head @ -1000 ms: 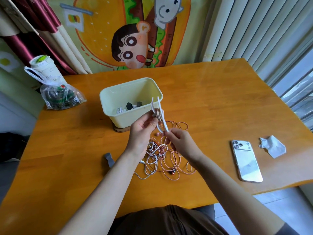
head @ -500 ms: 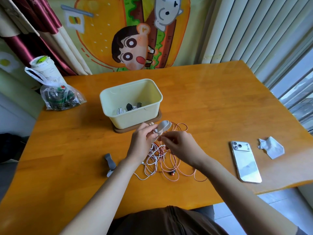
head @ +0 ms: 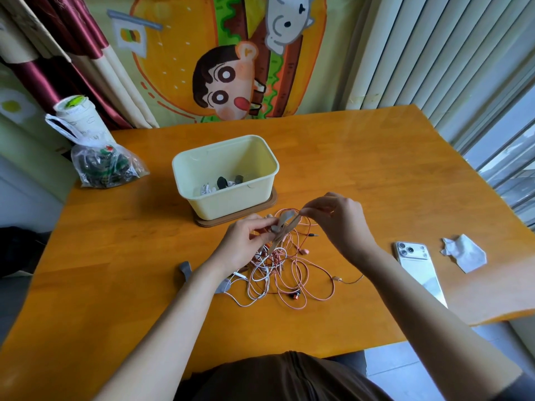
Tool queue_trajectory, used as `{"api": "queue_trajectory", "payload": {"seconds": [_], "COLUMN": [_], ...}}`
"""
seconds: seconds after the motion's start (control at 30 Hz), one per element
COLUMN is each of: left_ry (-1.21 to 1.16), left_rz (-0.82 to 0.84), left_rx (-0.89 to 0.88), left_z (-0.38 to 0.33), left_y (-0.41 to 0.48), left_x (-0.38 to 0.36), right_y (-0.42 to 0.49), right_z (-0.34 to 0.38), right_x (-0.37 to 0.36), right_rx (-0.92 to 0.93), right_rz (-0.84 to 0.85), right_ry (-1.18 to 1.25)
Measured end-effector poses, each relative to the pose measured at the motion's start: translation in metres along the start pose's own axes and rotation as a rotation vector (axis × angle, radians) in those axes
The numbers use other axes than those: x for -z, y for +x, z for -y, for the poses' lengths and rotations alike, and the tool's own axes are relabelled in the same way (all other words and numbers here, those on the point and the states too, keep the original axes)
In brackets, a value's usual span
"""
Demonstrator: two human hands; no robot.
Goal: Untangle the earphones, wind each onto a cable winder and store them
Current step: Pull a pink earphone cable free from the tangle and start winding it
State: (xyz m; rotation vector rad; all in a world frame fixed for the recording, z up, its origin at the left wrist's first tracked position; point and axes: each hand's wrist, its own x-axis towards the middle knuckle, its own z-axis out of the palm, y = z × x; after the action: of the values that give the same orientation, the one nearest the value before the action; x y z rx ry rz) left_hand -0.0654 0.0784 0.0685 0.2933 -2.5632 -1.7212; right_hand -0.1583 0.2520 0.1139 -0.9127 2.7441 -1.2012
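Note:
A tangle of pink and white earphone cables (head: pixel 278 273) lies on the wooden table (head: pixel 376 175) in front of me. My left hand (head: pixel 246 241) holds a grey cable winder (head: pixel 282 219) just above the tangle. My right hand (head: pixel 338 221) pinches a pink cable that runs taut from the winder up to its fingertips. Another grey winder (head: pixel 185 270) lies on the table left of my left forearm. A third grey winder (head: pixel 223 286) peeks out beside that forearm. A pale yellow bin (head: pixel 231 204) behind the tangle holds wound earphones.
A white phone (head: pixel 419 267) lies face down right of the tangle, with a crumpled tissue (head: pixel 463 253) beyond it. A plastic bag (head: pixel 107 166) and a white cup (head: pixel 78 117) stand at the table's far left corner. The bin sits on a brown lid (head: pixel 240 217).
The hands lowered the winder from in front of the bin to just above the tangle. My right hand has moved right and up, drawing a pink cable taut.

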Motion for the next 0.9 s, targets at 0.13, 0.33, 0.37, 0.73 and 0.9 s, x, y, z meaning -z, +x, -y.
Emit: {"api": "queue_trajectory", "payload": {"seconds": [0.13, 0.33, 0.37, 0.73, 0.9], "left_ry": [-0.010, -0.361, -0.423, -0.471, 0.093], "left_rz": [0.069, -0.035, -0.052, -0.416, -0.484], "left_rx": [-0.016, -0.081, -0.083, 0.062, -0.014], "left_z": [-0.011, -0.031, -0.034, -0.020, 0.003], "left_y": [0.000, 0.002, 0.003, 0.011, 0.010], "left_x": [0.006, 0.005, 0.003, -0.006, -0.005], "right_y": [0.003, 0.001, -0.001, -0.033, -0.034], "right_z": [0.000, 0.002, 0.004, 0.016, 0.018], "right_x": [-0.003, -0.011, -0.015, -0.050, -0.044], "right_rx": [0.002, -0.212, -0.262, -0.091, -0.039], "right_rz": [-0.022, 0.072, 0.093, 0.117, 0.216], "right_ry": [0.030, 0.344, 0.458, 0.255, 0.195]}}
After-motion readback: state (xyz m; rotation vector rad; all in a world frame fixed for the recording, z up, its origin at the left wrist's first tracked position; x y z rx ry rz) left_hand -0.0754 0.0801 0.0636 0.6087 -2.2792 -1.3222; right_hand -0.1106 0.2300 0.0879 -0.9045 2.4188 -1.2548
